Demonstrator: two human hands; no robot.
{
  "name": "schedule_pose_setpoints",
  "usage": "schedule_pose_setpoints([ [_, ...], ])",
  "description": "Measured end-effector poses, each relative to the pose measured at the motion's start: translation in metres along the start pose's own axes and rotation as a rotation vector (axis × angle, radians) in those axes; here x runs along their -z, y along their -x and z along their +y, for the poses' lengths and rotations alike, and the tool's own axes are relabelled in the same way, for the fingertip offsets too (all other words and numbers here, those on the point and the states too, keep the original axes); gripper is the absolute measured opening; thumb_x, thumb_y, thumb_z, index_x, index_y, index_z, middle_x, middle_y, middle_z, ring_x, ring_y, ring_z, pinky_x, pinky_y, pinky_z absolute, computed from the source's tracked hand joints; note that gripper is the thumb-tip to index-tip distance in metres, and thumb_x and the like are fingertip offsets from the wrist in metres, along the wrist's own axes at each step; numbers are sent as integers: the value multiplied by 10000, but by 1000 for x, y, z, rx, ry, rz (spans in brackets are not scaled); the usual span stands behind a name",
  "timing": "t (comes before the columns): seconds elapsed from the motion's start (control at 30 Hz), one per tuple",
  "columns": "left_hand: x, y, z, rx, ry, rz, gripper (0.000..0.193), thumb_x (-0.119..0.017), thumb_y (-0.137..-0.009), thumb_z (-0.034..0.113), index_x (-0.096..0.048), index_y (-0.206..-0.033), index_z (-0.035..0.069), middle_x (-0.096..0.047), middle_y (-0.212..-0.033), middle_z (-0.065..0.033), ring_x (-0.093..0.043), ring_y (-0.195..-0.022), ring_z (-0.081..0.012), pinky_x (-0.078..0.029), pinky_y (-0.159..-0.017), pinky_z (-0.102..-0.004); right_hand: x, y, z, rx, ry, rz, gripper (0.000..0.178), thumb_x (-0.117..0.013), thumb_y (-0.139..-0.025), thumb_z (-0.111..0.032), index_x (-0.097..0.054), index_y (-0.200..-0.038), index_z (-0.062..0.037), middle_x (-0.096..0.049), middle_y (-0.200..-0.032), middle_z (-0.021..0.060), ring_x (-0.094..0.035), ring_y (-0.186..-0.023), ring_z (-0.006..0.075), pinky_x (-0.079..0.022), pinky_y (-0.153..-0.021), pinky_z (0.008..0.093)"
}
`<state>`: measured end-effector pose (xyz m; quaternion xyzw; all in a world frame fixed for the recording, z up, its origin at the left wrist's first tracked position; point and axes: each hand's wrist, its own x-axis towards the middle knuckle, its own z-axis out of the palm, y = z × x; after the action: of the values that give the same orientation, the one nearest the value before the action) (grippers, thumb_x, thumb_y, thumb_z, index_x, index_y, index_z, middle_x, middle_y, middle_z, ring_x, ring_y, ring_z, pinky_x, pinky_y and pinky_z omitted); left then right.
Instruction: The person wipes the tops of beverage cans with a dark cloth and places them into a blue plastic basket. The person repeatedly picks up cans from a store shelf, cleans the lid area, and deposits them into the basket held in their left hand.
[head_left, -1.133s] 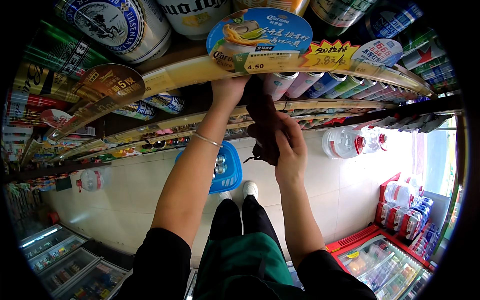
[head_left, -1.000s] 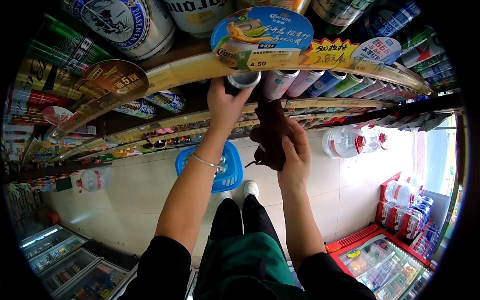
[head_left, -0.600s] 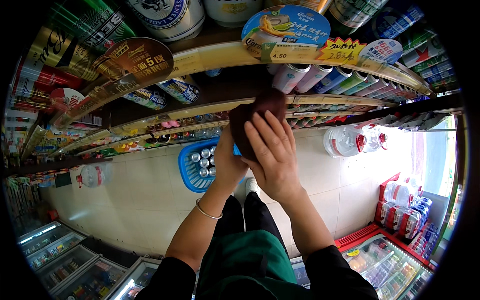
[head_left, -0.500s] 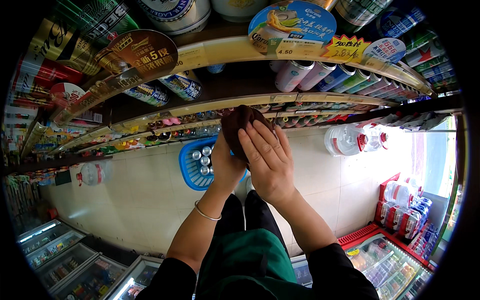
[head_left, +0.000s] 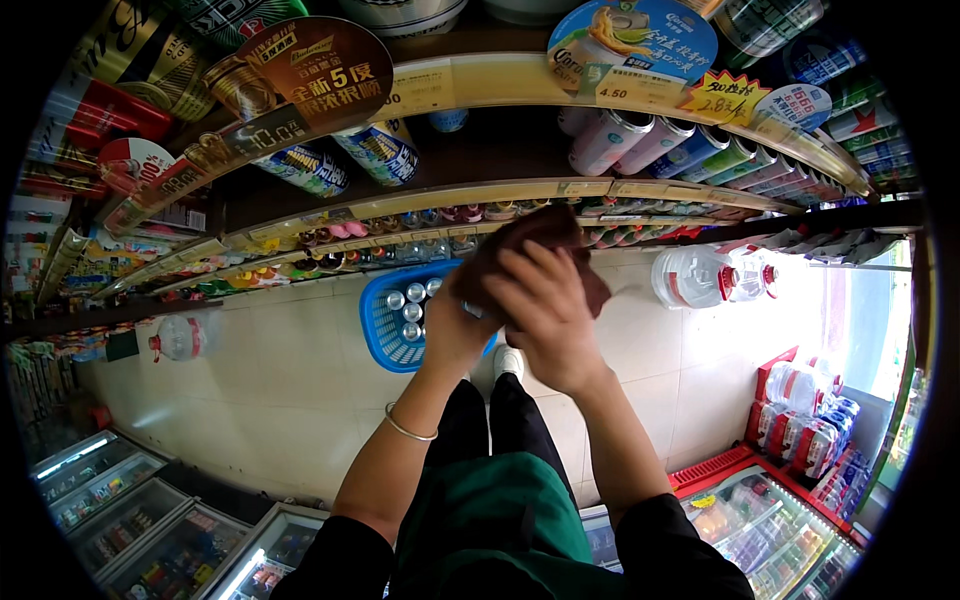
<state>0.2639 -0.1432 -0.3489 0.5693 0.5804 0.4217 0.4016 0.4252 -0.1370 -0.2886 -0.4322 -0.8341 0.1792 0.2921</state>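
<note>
A dark brown cloth (head_left: pixel 530 235) is bunched between my two hands, in front of the shelves. My left hand (head_left: pixel 462 325), with a bangle on its wrist, is closed on the cloth's near left part. Over the top of the cloth lies my right hand (head_left: pixel 552 325), its fingers bent round it and slightly blurred. One loose part of the cloth sticks out to the right of those fingers. Below and left of my hands, a blue plastic basket (head_left: pixel 372 335) with several silver-topped cans (head_left: pixel 412 312) stands on the floor, partly hidden by my left hand.
Ahead, a shelf edge (head_left: pixel 480 90) carries price tags and round signs. Drink cans (head_left: pixel 612 140) line the shelf beneath it. Large water bottles (head_left: pixel 690 278) stand on the floor at right, another (head_left: pixel 182 338) at left. A red-edged freezer (head_left: pixel 770 500) and glass-topped coolers (head_left: pixel 150 530) are behind me.
My right hand has shifted a little and its fingers have curled over the cloth. The cloth has spread out to the right. The shelf has moved slightly rightward in view.
</note>
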Motion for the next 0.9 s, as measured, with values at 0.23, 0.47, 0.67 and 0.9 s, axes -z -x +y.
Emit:
schedule_pose_setpoints([
  [0.23,13,9,33,81,-174,-94,473,-808,-700,209,-614,-1071,-11,-686,-908,-204,-681,-839,-380,-548,-722,-408,-13,-47,-14,-95,52,90,438,-735,-707,-166,-670,-1139,-189,-592,-1159,56,-545,-1076,333,-528,-846,420],
  [0.47,17,10,42,4,76,-47,548,-848,-668,208,-606,-1105,-17,-693,-951,-168,-699,-841,-299,-549,-766,-346,-15,-42,21,-409,-1377,87,581,-435,-974,-395,-488,-1317,72,-578,-1292,168,-634,-1009,221,-504,-905,334],
  [0.67,24,-8,49,-43,246,66,520,-845,-724,150,-596,-1149,-17,-690,-1012,-125,-681,-907,-215,-533,-822,-316,-72,23,1,-494,-1725,201,584,-418,-1047,-347,-281,-1490,8,-524,-1339,117,-505,-1205,168,-411,-997,272],
  [0.9,19,-60,47,-426,-10,211,584,-839,-708,70,-568,-1221,-1,-560,-1278,-135,-570,-1156,-264,-471,-973,-360,-55,12,-2,-755,-1183,373,427,-544,-1006,-108,-421,-1396,18,-586,-1273,100,-535,-1158,161,-425,-1000,295],
])
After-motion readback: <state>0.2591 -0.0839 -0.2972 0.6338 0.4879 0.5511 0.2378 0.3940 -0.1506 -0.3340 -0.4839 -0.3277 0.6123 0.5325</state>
